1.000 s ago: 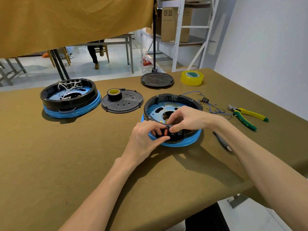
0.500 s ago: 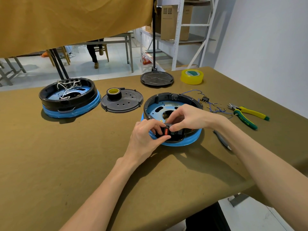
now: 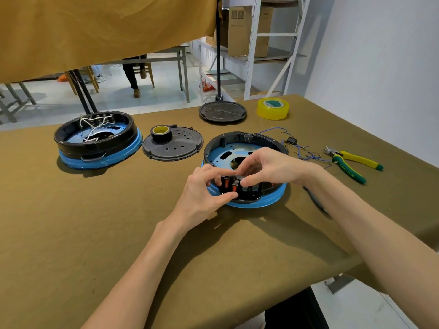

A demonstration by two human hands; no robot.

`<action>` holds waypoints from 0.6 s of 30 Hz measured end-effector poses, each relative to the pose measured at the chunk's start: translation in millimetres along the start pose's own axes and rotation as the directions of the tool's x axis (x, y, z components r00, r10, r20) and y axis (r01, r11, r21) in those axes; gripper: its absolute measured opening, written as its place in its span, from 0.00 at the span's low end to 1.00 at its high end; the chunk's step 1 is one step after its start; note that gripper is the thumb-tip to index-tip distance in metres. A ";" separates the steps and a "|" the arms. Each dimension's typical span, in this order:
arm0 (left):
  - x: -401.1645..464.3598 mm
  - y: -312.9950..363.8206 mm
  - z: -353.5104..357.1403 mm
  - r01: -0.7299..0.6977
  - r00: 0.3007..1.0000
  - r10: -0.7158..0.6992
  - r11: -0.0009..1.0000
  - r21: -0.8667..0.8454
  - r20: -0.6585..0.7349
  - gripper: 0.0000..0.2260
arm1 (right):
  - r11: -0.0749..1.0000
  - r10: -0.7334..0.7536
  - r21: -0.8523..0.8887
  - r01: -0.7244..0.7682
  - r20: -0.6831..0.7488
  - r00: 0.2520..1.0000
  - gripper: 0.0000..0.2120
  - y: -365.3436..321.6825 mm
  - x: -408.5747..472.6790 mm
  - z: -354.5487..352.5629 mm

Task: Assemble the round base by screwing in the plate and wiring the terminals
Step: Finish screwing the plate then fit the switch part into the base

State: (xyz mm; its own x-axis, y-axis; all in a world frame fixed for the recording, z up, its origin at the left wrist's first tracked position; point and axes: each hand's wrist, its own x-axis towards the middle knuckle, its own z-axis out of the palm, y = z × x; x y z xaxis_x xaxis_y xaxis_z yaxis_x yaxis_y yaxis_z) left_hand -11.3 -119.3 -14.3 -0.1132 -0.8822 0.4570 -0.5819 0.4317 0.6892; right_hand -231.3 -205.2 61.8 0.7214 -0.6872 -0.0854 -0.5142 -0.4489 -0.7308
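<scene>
1. The round base (image 3: 244, 148), a black ring with a blue band around its lower edge and a blue inner plate (image 3: 228, 151), sits on the olive-covered table (image 3: 95, 222), just right of centre
2. The left hand (image 3: 202, 191) is at the near rim of the base; its thumb and curled fingers pinch the black switch block (image 3: 231, 184), which shows two red rockers
3. The right hand (image 3: 268, 167) reaches over the base from the right; its fingertips are bent onto the top of the same switch block, gripping it against the rim
4. Loose blue wires (image 3: 306, 153) with a small black switch (image 3: 291, 140) lie just right of the base, apart from it
5. Yellow-and-green pliers (image 3: 351, 162) lie further right, near the wires
6. A second base (image 3: 95, 138) with white wires inside stands well to the left
7. A black perforated cover plate (image 3: 175, 146) lies between the two bases, with a roll of black tape (image 3: 161, 133) on it
8. A yellow tape roll (image 3: 273, 108) and a black disc (image 3: 222, 112) lie at the far edge of the table
</scene>
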 end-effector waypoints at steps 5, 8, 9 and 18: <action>3.2 -2.2 3.1 0.042 0.998 -0.042 0.999 0.005 -0.042 0.19 | 1.000 0.016 -0.025 -0.016 -0.010 1.000 0.11 0.8 3.7 -0.5; 8.0 -1.9 3.0 0.033 0.998 -0.029 0.997 0.064 -0.060 0.20 | 0.997 0.027 -0.066 -0.026 0.018 0.999 0.13 -0.1 4.7 0.6; 10.3 -3.1 1.6 0.017 0.999 -0.014 0.997 0.070 -0.049 0.19 | 0.996 0.029 -0.082 -0.027 0.024 0.999 0.14 -0.1 4.5 1.6; 21.6 -14.0 -7.3 -0.055 0.997 0.056 0.998 -0.029 0.048 0.17 | 0.993 -0.032 -0.118 0.012 -0.170 0.985 0.20 0.6 -0.4 23.6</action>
State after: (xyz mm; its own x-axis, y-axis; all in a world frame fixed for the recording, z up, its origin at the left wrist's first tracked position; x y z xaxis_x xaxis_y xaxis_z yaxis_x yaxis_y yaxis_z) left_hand 0.2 -143.0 -10.0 -0.1837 -0.8647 0.4675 -0.5515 0.4844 0.6792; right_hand -221.1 -191.8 45.4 0.6478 -0.7599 0.0546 -0.5569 -0.5213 -0.6466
